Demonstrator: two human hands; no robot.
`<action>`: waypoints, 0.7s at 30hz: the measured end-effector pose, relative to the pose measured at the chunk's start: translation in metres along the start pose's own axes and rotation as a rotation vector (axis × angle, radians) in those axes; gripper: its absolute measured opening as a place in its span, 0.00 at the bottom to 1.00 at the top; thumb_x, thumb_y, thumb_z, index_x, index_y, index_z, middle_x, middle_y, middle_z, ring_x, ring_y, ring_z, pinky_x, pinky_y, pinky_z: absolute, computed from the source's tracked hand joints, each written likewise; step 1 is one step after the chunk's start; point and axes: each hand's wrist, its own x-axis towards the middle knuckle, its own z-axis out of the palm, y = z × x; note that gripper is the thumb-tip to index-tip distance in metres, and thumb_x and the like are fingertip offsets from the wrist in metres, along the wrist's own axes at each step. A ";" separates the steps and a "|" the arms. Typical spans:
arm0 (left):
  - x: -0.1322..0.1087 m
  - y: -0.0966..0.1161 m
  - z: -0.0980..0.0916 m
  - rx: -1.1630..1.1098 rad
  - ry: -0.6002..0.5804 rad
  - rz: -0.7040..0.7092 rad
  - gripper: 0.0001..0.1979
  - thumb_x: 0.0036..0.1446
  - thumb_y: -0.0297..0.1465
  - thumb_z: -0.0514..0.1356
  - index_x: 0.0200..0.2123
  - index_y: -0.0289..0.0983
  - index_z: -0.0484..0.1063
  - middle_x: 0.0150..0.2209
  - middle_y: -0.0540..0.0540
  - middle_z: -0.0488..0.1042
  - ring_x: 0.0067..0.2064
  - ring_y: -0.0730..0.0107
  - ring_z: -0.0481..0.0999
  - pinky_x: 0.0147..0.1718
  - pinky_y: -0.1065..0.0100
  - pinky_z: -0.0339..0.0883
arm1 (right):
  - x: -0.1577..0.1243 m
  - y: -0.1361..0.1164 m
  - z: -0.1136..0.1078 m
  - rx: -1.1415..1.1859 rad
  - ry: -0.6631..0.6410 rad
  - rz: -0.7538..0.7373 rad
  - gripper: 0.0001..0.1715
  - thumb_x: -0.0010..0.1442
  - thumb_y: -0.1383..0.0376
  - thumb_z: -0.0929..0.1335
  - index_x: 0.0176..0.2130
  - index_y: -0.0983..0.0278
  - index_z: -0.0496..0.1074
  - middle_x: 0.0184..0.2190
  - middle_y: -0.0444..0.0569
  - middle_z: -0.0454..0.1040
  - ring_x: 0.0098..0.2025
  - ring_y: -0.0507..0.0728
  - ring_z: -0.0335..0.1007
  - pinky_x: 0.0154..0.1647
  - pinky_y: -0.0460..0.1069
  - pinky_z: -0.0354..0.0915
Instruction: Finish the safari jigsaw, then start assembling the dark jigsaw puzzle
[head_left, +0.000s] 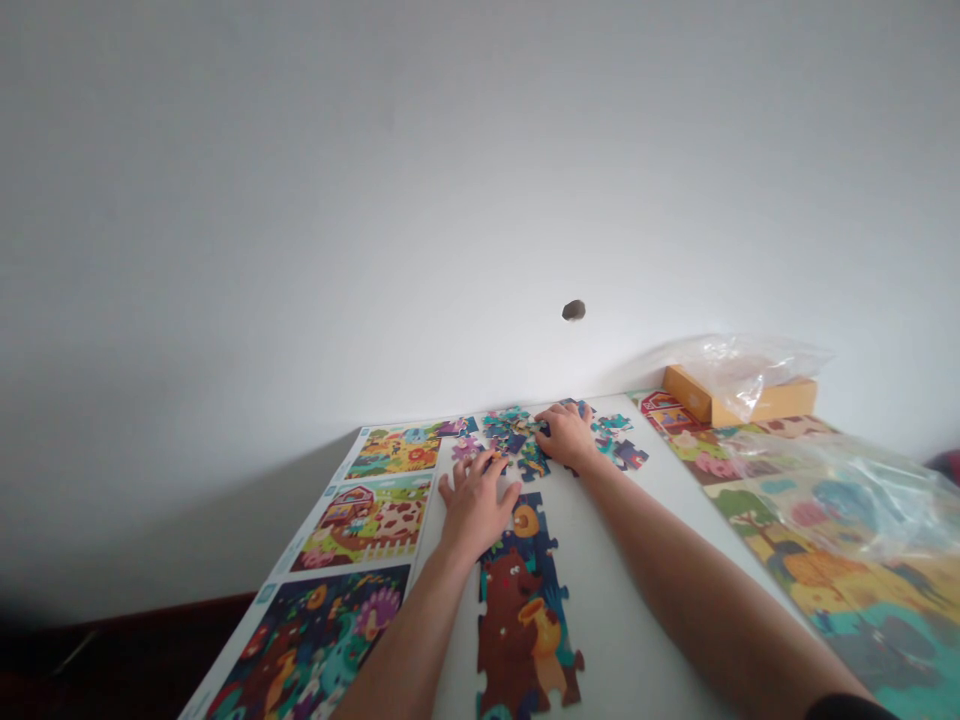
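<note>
At centre frame, the spread, open left hand (pixel 476 505) and the right hand (pixel 568 435), its grip unclear, reach loose multicoloured cardboard puzzle pieces (pixel 504 422), seemingly heaped above the joined brown-bear puzzle strip (pixel 508 620) for easy sorting.

Brown bear (pixel 504 620) on dark blue puzzle strip (pixel 545 540), teal and purple loose pieces (pixel 511 424), orange box (pixel 772 405)

Soft, dim light; shadow on wall (pixel 337 250), left of left hand (pixel 478 508); glare on plastic bag (pixel 739 362), right of right hand (pixel 568 436); details hazy.
</note>
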 end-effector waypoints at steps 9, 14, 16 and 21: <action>0.001 0.000 0.000 -0.028 0.037 -0.032 0.18 0.61 0.38 0.60 0.53 0.46 0.75 0.60 0.44 0.71 0.60 0.50 0.66 0.59 0.45 0.57 | -0.002 -0.004 -0.004 -0.039 0.129 0.161 0.24 0.59 0.62 0.65 0.54 0.58 0.75 0.58 0.58 0.69 0.61 0.68 0.58 0.65 0.71 0.38; 0.001 0.002 -0.003 -0.025 0.048 -0.020 0.13 0.60 0.38 0.61 0.48 0.47 0.78 0.56 0.45 0.73 0.56 0.53 0.70 0.56 0.49 0.62 | -0.003 -0.008 -0.003 -0.009 -0.073 -0.071 0.22 0.66 0.53 0.63 0.57 0.49 0.72 0.61 0.47 0.70 0.65 0.67 0.55 0.65 0.74 0.34; 0.001 0.001 -0.003 -0.019 0.057 -0.021 0.13 0.60 0.37 0.61 0.48 0.48 0.78 0.55 0.45 0.74 0.55 0.53 0.70 0.55 0.50 0.62 | -0.003 -0.010 -0.004 -0.012 -0.080 -0.077 0.20 0.67 0.51 0.63 0.52 0.51 0.76 0.56 0.47 0.75 0.62 0.66 0.58 0.65 0.75 0.32; 0.003 -0.002 0.000 -0.009 0.075 -0.046 0.13 0.60 0.35 0.62 0.48 0.47 0.78 0.54 0.44 0.74 0.55 0.53 0.70 0.55 0.51 0.63 | -0.002 -0.012 -0.006 -0.031 -0.012 -0.018 0.17 0.64 0.52 0.66 0.40 0.58 0.80 0.45 0.52 0.79 0.56 0.67 0.62 0.65 0.73 0.32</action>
